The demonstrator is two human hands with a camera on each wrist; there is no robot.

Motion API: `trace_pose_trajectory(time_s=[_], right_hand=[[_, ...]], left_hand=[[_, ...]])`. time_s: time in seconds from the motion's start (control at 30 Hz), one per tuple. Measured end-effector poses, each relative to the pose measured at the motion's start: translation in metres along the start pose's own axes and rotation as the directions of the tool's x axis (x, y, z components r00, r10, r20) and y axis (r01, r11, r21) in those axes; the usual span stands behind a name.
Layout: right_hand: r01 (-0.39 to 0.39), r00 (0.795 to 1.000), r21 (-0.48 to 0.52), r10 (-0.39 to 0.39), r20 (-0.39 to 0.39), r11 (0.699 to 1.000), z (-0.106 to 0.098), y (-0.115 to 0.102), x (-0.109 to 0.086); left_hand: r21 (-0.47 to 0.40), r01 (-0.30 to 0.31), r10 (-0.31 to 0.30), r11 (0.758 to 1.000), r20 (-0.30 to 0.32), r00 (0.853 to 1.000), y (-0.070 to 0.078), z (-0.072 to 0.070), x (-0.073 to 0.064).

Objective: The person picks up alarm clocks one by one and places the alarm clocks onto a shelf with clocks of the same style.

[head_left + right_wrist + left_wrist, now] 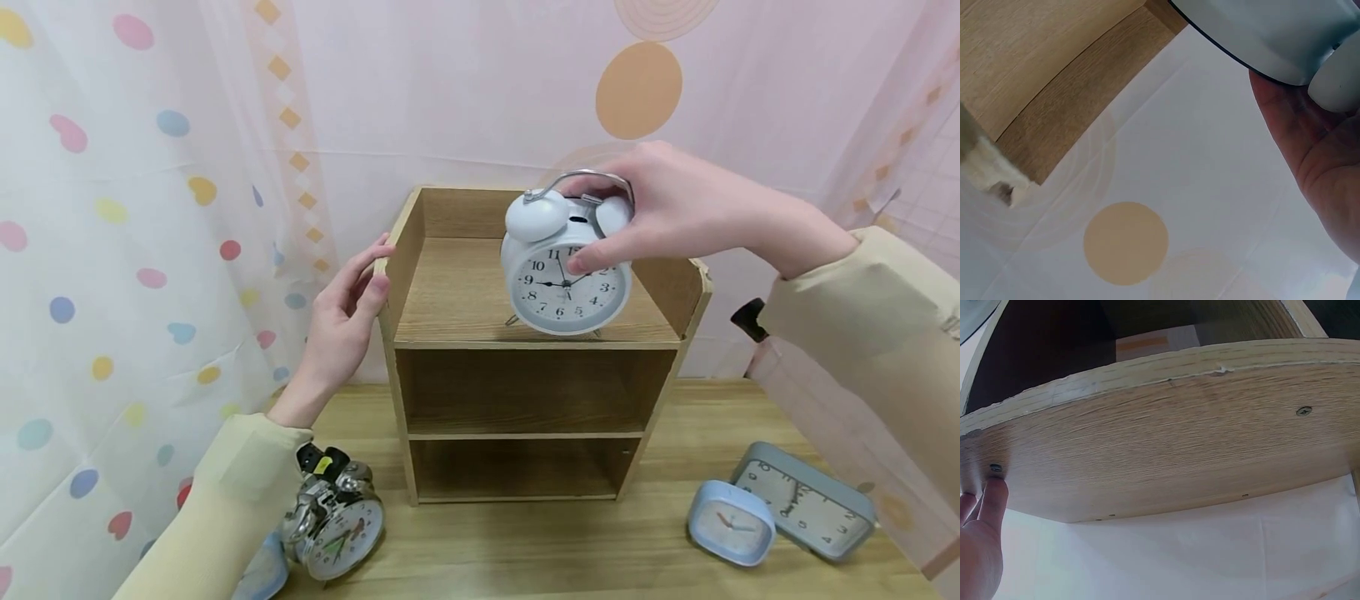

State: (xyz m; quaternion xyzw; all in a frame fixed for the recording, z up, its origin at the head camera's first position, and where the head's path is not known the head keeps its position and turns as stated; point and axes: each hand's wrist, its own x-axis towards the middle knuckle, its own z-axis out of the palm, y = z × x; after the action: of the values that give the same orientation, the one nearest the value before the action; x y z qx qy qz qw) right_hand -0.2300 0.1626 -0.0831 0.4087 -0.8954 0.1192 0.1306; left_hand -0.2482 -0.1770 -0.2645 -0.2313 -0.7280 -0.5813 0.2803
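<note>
While a chrome twin-bell clock [347, 542] and a pale blue object [262, 571], mostly hidden by the left sleeve [217, 517], sit at the near left of the tabletop [510, 550], a small blue clock [731, 523] lies at the near right, just in front of a grey rectangular clock [810, 500]. Beyond them, between the two groups, stands a three-tier wooden shelf [536, 344]. At its top tier, right of centre and by the front edge, is the white twin-bell clock [555, 287], roughly upright, its long axis running from feet to handle and its dial towards the viewer; whether the feet touch the board I cannot tell. The right hand [652, 204] is the nearer one and has hold of it from the right, thumb across the upper dial, fingers going behind, the gap between them only as wide as the clock's body. Well apart, the left hand [341, 325] holds nothing, its fingers loosely extended and resting against the outside of the left side panel [1166, 444]. Behind everything hangs a patterned curtain [450, 92].
</note>
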Motion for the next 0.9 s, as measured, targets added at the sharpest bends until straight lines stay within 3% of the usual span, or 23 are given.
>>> trace_pose_trajectory(time_s=[0.3,0.9], right_hand=[[-0.070,0.995,-0.008,0.071,0.076,0.998,0.006,-0.011,0.028],[-0.082,0.985,0.087,0.067,0.157,0.993,0.026,-0.017,0.071]], left_hand=[[0.002,-0.001,0.001,1.000,-0.004,1.000,0.001,0.000,0.000],[0.026,0.034,-0.034,0.999,0.004,0.999,0.002,0.000,-0.002]])
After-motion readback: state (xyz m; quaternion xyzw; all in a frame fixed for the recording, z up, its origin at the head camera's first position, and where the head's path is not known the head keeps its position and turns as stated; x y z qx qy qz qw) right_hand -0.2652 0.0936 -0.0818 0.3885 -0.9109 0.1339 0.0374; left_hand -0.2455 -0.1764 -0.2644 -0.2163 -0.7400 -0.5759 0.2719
